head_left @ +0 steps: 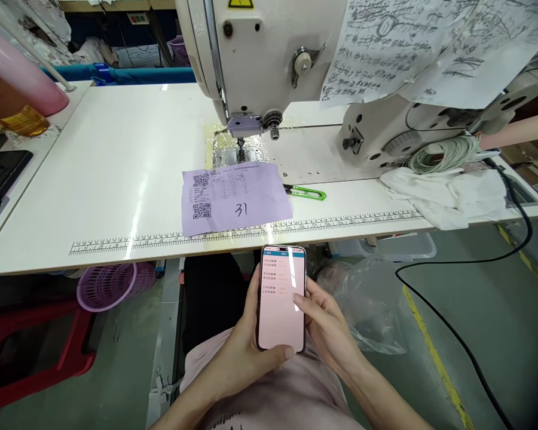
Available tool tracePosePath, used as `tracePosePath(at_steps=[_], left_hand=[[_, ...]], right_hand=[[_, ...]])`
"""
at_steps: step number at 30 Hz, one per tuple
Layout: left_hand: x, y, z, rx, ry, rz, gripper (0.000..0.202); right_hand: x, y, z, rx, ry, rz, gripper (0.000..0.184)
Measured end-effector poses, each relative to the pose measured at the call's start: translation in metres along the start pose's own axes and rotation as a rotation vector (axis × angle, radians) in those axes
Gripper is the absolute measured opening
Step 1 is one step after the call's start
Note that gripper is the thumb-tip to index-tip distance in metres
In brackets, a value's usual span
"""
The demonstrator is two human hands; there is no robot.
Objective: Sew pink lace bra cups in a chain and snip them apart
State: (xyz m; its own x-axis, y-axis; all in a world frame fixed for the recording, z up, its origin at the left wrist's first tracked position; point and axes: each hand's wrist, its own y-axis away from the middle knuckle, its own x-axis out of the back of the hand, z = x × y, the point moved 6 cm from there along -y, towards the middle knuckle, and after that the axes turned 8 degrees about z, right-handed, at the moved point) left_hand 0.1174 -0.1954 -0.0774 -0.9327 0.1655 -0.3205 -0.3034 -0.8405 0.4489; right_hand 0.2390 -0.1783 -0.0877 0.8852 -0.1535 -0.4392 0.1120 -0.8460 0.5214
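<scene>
My left hand (pixel 240 352) is wrapped round a phone (pixel 281 297) held upright over my lap, thumb across its lower edge. The lit screen shows lines of text on a pink ground. My right hand (pixel 325 319) steadies the phone's right side, its fingers curled and the thumb resting on the screen. Above the phone, on the white sewing table (pixel 116 179), lies a lilac paper slip (pixel 235 197) with two QR codes and a handwritten "31".
A white sewing machine (pixel 269 60) stands behind the slip, with green thread snips (pixel 305 192) beside it. White cloth (pixel 448 194) and a coiled cable lie at the right. A purple basket (pixel 112 283) and red stool sit under the table; a black cable crosses the floor.
</scene>
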Motion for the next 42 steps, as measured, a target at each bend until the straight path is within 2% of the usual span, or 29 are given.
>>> tracePosePath(at_steps=[42], left_hand=[[-0.0021,-0.0001,0.0034,0.003,-0.009,0.004,0.110]], right_hand=[[-0.0008,0.0022,-0.0026,-0.010,0.009,0.006,0.040]])
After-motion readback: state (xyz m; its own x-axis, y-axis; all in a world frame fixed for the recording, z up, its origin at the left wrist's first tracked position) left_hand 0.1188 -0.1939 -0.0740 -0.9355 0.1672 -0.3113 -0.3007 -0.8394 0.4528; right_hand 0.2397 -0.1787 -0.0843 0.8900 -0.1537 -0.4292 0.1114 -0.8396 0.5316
